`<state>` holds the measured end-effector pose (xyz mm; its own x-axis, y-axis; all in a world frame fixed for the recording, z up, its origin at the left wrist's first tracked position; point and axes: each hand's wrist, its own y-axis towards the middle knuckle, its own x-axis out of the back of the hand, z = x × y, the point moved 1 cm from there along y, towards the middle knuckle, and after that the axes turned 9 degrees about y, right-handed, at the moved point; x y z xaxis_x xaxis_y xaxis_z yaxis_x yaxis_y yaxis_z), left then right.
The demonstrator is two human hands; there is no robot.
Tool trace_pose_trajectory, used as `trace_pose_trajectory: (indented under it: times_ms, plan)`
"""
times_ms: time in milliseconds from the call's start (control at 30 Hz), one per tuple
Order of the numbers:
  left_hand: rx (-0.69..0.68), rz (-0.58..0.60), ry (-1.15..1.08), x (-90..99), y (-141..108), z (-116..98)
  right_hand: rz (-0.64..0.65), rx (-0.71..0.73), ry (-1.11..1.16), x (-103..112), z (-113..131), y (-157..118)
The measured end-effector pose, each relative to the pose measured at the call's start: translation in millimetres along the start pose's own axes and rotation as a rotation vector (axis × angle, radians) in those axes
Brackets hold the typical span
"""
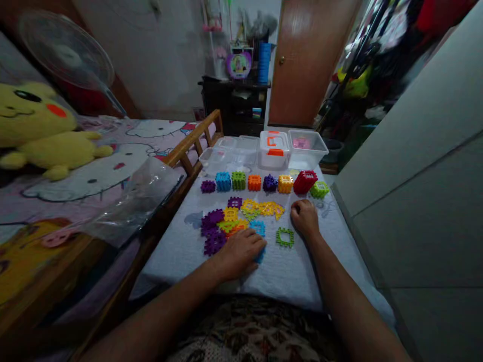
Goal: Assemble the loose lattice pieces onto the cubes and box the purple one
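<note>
My left hand (241,251) lies palm down over the near edge of a loose pile of plastic building pieces, its fingers stretched out. A blue piece (260,255) shows partly from under its fingertips; another blue square piece (258,228) lies just beyond. Purple pieces (214,242) spread left of that hand, with yellow pieces (231,214) and orange ones partly hidden behind it. My right hand (305,217) rests on the cloth with curled fingers and nothing visible in them. Nearest to it is a green square frame piece (285,238), apart from both hands.
Behind the pile stands a row of color-sorted stacks, including a blue stack (223,181) and a red stack (305,182). Farther back are a lidded box (274,156) and an open clear bin (309,151). A wooden bed rail (194,143) borders the table's left side.
</note>
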<state>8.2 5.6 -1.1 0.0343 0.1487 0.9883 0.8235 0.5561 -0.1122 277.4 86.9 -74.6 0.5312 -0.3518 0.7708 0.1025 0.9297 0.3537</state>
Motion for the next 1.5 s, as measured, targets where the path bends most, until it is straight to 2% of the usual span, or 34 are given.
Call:
trace_pose_trajectory:
  times_ms: [233, 567, 700, 800, 867, 1067, 1500]
  plan:
    - [0.003, 0.083, 0.044, 9.5, 7.3, 0.8, -0.021, -0.004, 0.022, -1.2, -0.3, -2.0]
    - [0.038, 0.096, 0.078, 9.6, 1.4, -3.4, -0.012, -0.015, 0.016, 0.7, -0.6, -1.8]
    - [0.055, 0.031, 0.025, 13.0, 5.9, 11.0, -0.003, -0.020, 0.022, 0.8, -0.4, -1.9]
    - [0.138, -0.057, -0.003, 18.0, 18.1, 27.5, -0.002, -0.026, 0.028, 1.4, 0.3, -1.9]
    - [0.180, -0.074, -0.001, 19.6, 28.7, 34.8, -0.003, -0.029, 0.030, 2.0, 1.0, -2.0]
    - [0.196, -0.010, 0.041, 13.6, 49.5, 36.3, 0.000, -0.032, 0.027, 2.9, 3.0, -2.4]
    - [0.193, 0.103, 0.082, 16.9, 59.2, 39.6, -0.004, -0.046, 0.033, 3.3, 4.0, -2.7]
